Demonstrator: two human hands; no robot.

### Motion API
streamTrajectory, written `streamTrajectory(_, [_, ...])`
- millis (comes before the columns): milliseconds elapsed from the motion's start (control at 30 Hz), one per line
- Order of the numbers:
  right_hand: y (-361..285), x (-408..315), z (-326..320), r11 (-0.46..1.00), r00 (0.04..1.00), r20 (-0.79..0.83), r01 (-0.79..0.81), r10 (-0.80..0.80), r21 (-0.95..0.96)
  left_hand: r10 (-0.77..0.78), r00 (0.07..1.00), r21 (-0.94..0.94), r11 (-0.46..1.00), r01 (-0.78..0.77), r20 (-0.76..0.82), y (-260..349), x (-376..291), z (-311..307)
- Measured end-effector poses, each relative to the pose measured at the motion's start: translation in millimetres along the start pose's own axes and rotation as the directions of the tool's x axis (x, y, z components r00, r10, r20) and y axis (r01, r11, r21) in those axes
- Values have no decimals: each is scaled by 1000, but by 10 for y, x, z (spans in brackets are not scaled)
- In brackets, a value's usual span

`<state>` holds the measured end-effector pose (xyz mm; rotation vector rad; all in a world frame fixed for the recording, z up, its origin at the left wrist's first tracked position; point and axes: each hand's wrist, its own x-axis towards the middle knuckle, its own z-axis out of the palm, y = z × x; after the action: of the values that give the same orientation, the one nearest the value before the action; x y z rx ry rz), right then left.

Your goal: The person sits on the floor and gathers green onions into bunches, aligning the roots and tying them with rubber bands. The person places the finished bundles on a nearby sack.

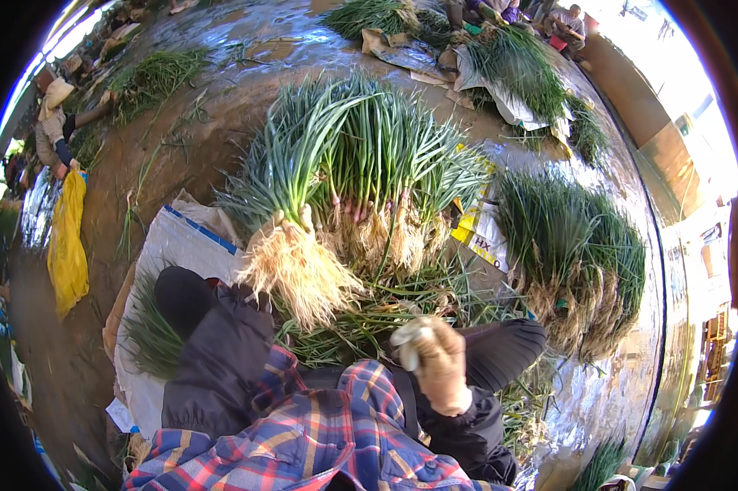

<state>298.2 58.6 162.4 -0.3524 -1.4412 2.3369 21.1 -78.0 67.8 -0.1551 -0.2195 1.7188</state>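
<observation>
My left hand [264, 233], in a soiled glove and largely hidden by roots, is closed round a bunch of green onions [298, 245] just above its pale root mass. Long green leaves fan upward from the bunch, over a larger heap of green onions [375, 190] with reddish stem bases and hanging roots. In a light glove, my right hand [433, 362] is held above my lap on the right, blurred, with its fingers bent; whether it holds anything cannot be told. Loose trimmed leaves [344, 337] lie between my legs.
A white woven sack [172, 239] lies at the left beneath my leg. More green onions [571, 251] are piled at the right and others [516, 67] beyond. A person [52, 132] with a yellow sack [68, 245] is at the far left; others sit at the top right. The ground is wet.
</observation>
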Motion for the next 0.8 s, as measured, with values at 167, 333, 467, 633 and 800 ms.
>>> streamTrajectory(167, [-100,213,109,944,974,-190,-171,121,-281,114,988,-56,991,-121,-103,122,119,-82])
streamTrajectory(333, [357,634,310,479,929,167,317,-329,-818,60,998,297,952,-68,38,97,146,6])
streamTrajectory(467, [319,428,231,673,944,150,315,-293,-669,209,976,424,890,-169,-51,89,53,173])
streamTrajectory(633, [297,81,-296,978,982,112,-130,149,-165,336,937,73,941,-330,-94,-78,-38,630])
streamTrajectory(800, [914,198,-804,-136,986,-29,-7,163,-991,365,929,-122,921,-370,-58,-274,-544,1265])
